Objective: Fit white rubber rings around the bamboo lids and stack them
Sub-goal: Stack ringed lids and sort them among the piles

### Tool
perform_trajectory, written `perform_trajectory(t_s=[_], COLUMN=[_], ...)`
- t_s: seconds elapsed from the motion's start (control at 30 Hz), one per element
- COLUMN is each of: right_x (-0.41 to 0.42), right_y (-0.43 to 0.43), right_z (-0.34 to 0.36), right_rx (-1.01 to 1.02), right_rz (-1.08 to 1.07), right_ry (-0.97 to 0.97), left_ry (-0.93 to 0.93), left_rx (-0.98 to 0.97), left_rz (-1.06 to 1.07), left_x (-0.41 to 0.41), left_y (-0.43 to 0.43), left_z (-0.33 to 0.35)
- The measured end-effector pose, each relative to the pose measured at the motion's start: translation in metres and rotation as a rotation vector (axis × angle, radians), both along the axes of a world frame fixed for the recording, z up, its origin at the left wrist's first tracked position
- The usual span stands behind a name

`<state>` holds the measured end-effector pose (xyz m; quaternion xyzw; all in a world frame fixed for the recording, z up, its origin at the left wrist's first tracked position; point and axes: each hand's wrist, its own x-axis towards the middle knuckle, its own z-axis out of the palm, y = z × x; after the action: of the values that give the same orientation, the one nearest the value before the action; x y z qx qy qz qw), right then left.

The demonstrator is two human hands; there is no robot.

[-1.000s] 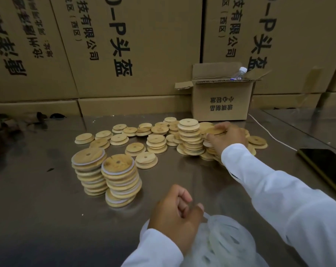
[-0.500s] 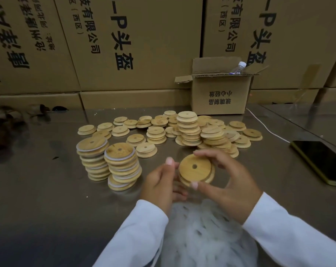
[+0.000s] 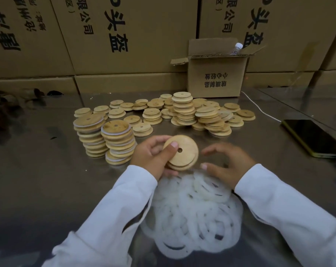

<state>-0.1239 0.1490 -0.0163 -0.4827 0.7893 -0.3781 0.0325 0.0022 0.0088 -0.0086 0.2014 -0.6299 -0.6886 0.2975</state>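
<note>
At the far left of the steel table (image 3: 38, 189), some dark clutter (image 3: 1, 110) is seen, too dim to be identified. Next to the right, two tall stacks of ringed lids (image 3: 119, 135) are stood side by side and touching, with white edges showing between the bamboo layers. The left hand (image 3: 153, 157) is found just right of these stacks — its thumb is laid across the top face and its fingers are curled underneath, so that a small bundle of held lids (image 3: 184, 155) is gripped, tilted toward the camera with the centre hole in view. Two or three discs are in it; the exact count cannot be told. Below the hands, nearest the viewer, a heap of white rubber rings (image 3: 192, 209) is spread on the table, in what looks like a clear bag. Behind the hands, loose bamboo lids (image 3: 153, 114) are laid in low piles across the middle of the table, with one taller stack (image 3: 183, 110) among them. The right hand (image 3: 228, 164) is held just beside the bundle, apart from it, above the rings — fingers spread and relaxed, nothing held; it is blurred. Further back, a small open carton (image 3: 217, 79) with a bottle (image 3: 237, 48) in it is set against the large boxes (image 3: 144, 35). A white cable (image 3: 259, 110) and a dark phone (image 3: 313, 137) lie at the right.
</note>
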Motion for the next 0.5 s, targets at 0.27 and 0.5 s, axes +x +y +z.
perform_trajectory(t_s=[0.27, 0.5], right_x=[-0.0067, -0.0055], right_y=[0.0066, 0.0076], right_z=[0.0017, 0.0010], right_rx=[0.124, 0.121], right_rz=[0.119, 0.115], right_ry=[-0.048, -0.075], left_ry=[0.034, 0.072], left_rx=[0.044, 0.101], left_rz=[-0.041, -0.059], left_x=[0.0057, 0.0025], left_y=[-0.0016, -0.0021], left_z=[-0.0035, -0.0043])
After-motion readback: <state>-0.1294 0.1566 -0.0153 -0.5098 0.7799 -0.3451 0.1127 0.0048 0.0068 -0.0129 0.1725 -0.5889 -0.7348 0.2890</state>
